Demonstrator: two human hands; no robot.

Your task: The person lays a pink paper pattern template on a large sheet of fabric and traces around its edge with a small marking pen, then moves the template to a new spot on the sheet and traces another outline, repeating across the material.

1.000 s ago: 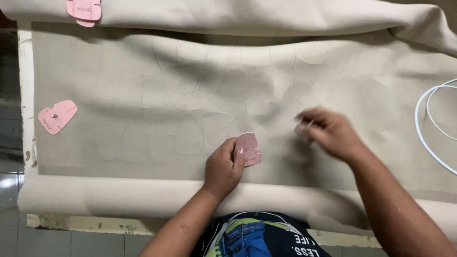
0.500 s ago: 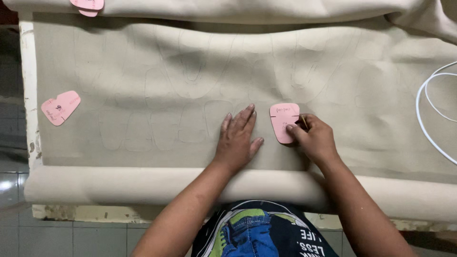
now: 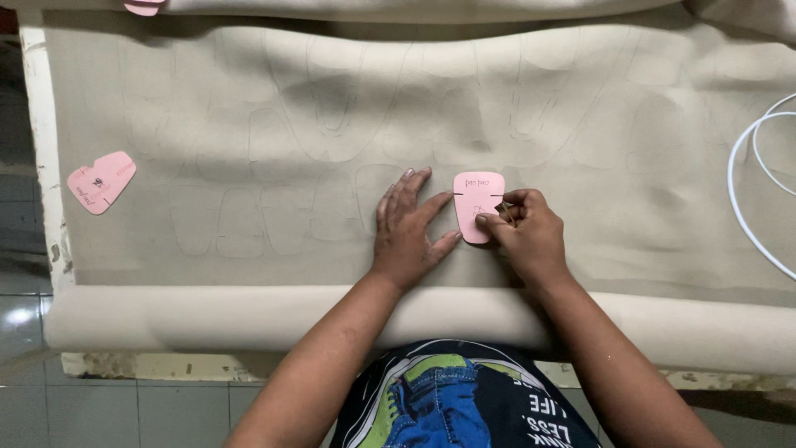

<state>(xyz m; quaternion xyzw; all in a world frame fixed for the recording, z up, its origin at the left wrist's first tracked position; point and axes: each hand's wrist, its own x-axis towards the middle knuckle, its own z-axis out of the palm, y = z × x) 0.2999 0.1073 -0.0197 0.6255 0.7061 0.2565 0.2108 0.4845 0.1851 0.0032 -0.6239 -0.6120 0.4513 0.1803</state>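
Pink template [image 3: 478,207], judged thin, light, stiff and liable to slide, lies flat on beige fabric [image 3: 249,124] over the bench, left hand [image 3: 406,232] spread open beside it, right hand [image 3: 526,232] closed in a grip on a pen [image 3: 502,211] at its edge.

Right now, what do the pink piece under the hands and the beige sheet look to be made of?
The pink template looks like thin matte card or stiff paper: flat, crisp-edged, with pen marks. The beige sheet looks like matte fabric or synthetic leather: soft folds, rolled front edge, faint traced outlines. Which exactly is unclear.
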